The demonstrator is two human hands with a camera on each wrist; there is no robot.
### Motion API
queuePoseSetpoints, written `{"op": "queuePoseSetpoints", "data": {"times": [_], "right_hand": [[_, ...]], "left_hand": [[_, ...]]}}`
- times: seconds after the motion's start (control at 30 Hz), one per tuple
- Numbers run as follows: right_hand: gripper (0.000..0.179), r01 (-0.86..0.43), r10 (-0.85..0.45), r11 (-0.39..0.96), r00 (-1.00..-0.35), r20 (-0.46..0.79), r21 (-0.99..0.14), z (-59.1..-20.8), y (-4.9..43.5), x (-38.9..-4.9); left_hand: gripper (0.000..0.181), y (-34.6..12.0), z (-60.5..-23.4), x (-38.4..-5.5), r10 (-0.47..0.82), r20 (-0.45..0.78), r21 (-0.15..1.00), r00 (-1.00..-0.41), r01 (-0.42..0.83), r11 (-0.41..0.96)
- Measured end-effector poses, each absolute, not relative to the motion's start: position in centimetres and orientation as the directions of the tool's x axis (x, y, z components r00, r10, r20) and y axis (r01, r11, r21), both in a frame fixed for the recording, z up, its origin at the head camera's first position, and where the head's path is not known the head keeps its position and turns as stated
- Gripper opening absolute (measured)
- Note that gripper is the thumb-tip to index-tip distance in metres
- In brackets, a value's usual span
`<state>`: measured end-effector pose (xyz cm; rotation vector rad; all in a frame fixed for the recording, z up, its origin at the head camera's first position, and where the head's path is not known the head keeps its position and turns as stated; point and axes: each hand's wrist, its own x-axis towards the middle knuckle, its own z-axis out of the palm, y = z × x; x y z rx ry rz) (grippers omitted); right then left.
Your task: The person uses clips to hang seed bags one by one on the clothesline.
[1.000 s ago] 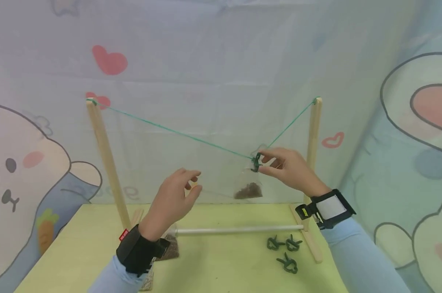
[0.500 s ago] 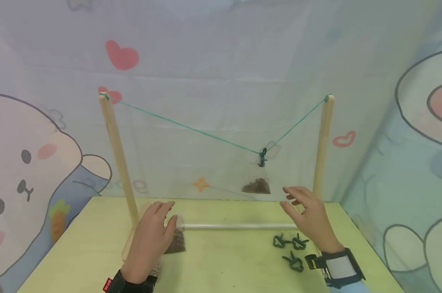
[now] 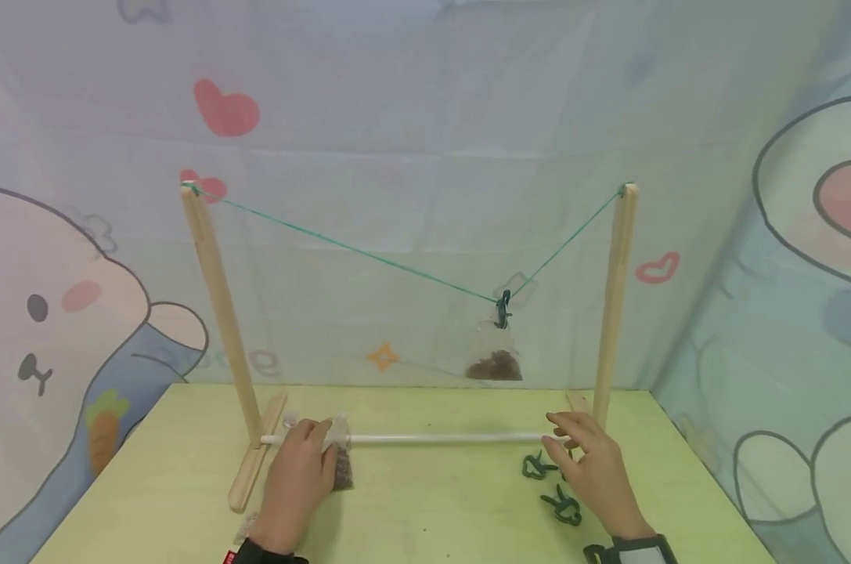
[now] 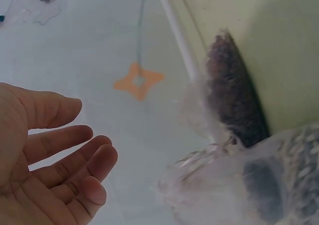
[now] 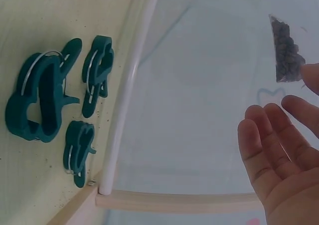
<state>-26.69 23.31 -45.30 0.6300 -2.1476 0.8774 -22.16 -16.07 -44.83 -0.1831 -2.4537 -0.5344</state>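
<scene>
My left hand (image 3: pixel 300 479) hovers with loosely bent fingers beside a clear bag of dark brown bits (image 3: pixel 344 470). In the left wrist view, nothing lies between its fingers. A second clear bag (image 4: pixel 304 175), holding greyish striped bits, lies nearer. My right hand (image 3: pixel 597 468) is above the green spring clips, fingers relaxed and holding nothing. Several clips lie there, among them one clip (image 3: pixel 563 505) in front and another clip (image 3: pixel 535 467) behind; my hand partly hides a third. A green clip (image 3: pixel 503 311) hangs a small bag of brown bits (image 3: pixel 494 366) from the green string (image 3: pixel 347 247).
Two wooden posts, left (image 3: pixel 221 313) and right (image 3: pixel 615 305), carry the string, which sags toward the right. A white rod (image 3: pixel 446 439) joins their feet low across the yellow-green table (image 3: pixel 425 509). A printed cloth (image 3: pixel 397 102) stands behind.
My right hand has let go of the clip on the string and come down to the loose clips. My left hand has lowered toward the bags at left. The small bag now hangs freely.
</scene>
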Motion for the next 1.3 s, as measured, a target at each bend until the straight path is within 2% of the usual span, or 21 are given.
{"op": "queuePoseSetpoints", "data": {"times": [0.37, 0.6, 0.8, 0.97, 1.07, 1.3], "right_hand": [[0.031, -0.592, -0.146, 0.659, -0.706, 0.693, -0.464, -47.8, 23.5, -27.2], [0.027, -0.537, -0.155, 0.698, -0.759, 0.633, -0.474, -48.6, 23.5, -27.4], [0.024, -0.424, -0.176, 0.762, -0.863, 0.474, -0.489, -48.5, 24.2, -27.3], [0.018, -0.339, -0.201, 0.795, -0.93, 0.309, -0.502, -47.9, 24.7, -27.0], [0.012, -0.311, -0.213, 0.806, -0.946, 0.244, -0.504, -47.6, 24.7, -27.0], [0.007, -0.254, -0.207, 0.832, -0.967, 0.147, -0.494, -48.1, 24.8, -26.8]], "left_hand": [[0.028, -16.1, -47.3, -23.3, 0.004, 0.547, 0.332, -0.837, 0.222, 0.917], [0.028, -14.0, -47.6, -23.2, 0.096, 0.557, 0.285, -0.825, 0.298, 0.911], [0.024, -9.7, -47.6, -23.3, 0.219, 0.51, 0.255, -0.832, 0.389, 0.885], [0.025, -5.6, -47.2, -23.2, 0.318, 0.548, 0.186, -0.774, 0.483, 0.855], [0.027, -3.5, -47.6, -23.2, 0.364, 0.549, 0.137, -0.752, 0.511, 0.849], [0.027, 0.0, -48.7, -23.0, 0.437, 0.466, 0.076, -0.769, 0.526, 0.847]]}}
